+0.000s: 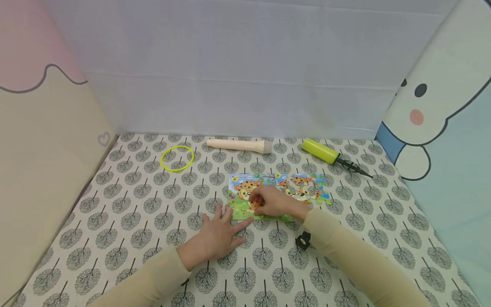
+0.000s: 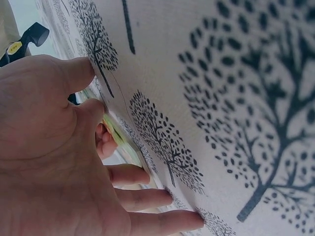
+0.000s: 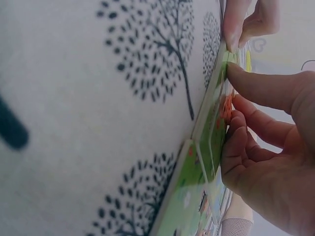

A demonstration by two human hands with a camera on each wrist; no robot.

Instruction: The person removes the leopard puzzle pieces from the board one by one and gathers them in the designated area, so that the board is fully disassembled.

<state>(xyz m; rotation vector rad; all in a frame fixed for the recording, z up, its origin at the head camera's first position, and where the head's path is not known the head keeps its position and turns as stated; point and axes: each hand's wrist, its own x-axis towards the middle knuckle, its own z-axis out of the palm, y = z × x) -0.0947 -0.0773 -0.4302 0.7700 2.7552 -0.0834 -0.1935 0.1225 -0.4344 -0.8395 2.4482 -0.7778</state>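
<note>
A jigsaw puzzle point(image 1: 235, 194) with a cartoon leopard picture lies flat on the cloth. My left hand point(image 1: 218, 236) is spread at its near left corner, fingers straight and fingertips at the board's edge. Over the lower middle of the picture, my right hand point(image 1: 278, 201) pinches a puzzle piece point(image 3: 228, 108) with an orange patch, thumb and curled fingers down against the surface. That hand covers part of the picture. Right of it, joined puzzle pieces point(image 1: 323, 197) with leopard faces form a section with a jagged outer edge.
Along the back lie a pale microphone-shaped stick point(image 1: 238, 145) and a yellow-green hand pump point(image 1: 320, 151) with a black nozzle. A yellow-green ring point(image 1: 177, 169) rests at the back left. White fabric point(image 1: 245, 85) rises behind the tree-patterned cloth point(image 1: 153, 230).
</note>
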